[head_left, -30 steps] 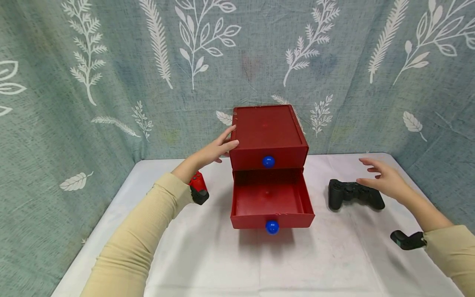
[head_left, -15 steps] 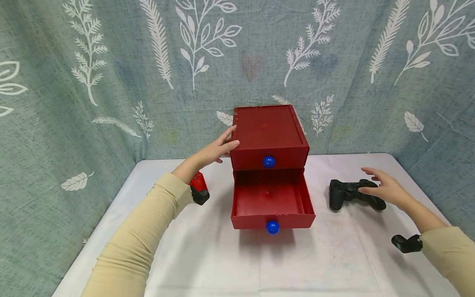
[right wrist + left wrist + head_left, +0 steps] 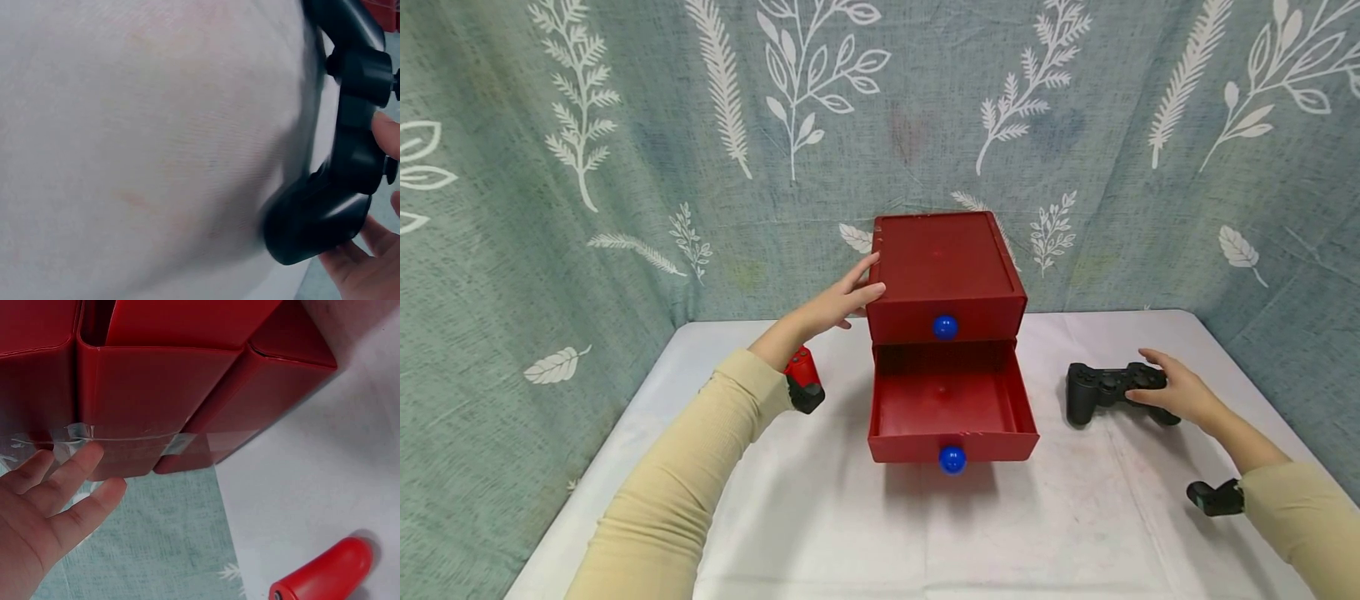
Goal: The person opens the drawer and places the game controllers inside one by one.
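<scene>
A dark red drawer unit point(image 3: 942, 258) has its lower drawer point(image 3: 943, 404) pulled out and its upper drawer closed, each with a blue knob. My left hand point(image 3: 831, 307) rests on the unit's left upper edge, fingers spread; the left wrist view shows the fingers point(image 3: 69, 487) by its taped side. Over the right end of a black game controller point(image 3: 1093, 392) is my right hand point(image 3: 1183, 392). In the right wrist view, the thumb point(image 3: 389, 134) and fingers point(image 3: 365, 256) lie on either side of the controller point(image 3: 356, 150); contact is unclear.
A red controller point(image 3: 802, 367), partly hidden by my left wrist, lies left of the unit. White cloth point(image 3: 820, 517) covers the table. A green leaf-patterned curtain point(image 3: 917, 108) hangs behind and at both sides.
My right hand has moved down and slightly left, over the black controller's right end. The left hand still rests on the drawer unit.
</scene>
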`<state>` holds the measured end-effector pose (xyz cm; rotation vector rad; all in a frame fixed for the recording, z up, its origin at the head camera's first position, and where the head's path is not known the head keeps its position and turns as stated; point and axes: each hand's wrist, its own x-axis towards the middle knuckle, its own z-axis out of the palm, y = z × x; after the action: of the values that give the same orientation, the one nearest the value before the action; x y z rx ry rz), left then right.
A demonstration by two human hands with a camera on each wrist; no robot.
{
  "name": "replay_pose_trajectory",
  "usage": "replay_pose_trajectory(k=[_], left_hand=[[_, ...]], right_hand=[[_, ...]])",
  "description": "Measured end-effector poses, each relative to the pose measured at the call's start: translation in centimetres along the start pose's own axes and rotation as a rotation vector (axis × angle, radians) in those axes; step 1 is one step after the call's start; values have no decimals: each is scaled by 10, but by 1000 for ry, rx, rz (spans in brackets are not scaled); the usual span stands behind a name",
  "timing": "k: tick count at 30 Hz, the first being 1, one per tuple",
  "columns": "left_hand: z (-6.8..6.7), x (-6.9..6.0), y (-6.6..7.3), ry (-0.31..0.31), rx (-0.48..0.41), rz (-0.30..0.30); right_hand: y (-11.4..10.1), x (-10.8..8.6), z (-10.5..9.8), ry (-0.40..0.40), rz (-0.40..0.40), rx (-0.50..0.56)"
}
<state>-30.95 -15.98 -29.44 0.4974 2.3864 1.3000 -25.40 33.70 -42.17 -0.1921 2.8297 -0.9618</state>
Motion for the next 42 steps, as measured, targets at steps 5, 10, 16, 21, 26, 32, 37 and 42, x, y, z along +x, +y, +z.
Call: replay_pose_trajectory(k=[5, 10, 16, 21, 26, 32, 37, 42], left_hand=[[0, 0, 0, -1, -4, 4], [0, 0, -1, 3, 3, 7], [-1, 1, -2, 4, 10, 14], [-1, 2, -3, 7, 16, 14], [0, 1, -2, 11, 21, 9], [0, 1, -2, 9, 20, 9], [0, 1, -2, 9, 15, 4], [0, 2, -2, 10, 15, -2]], right_hand=[[2, 0, 3, -35, 49, 20], [1, 0, 3, -59, 81, 4], [2, 2, 3, -79, 109, 2], [5, 3, 5, -92, 128, 22], [7, 4, 5, -101, 139, 30], [7, 4, 5, -114, 146, 45], [6, 3, 5, -130, 175, 55], [7, 2, 5, -138, 231, 78]])
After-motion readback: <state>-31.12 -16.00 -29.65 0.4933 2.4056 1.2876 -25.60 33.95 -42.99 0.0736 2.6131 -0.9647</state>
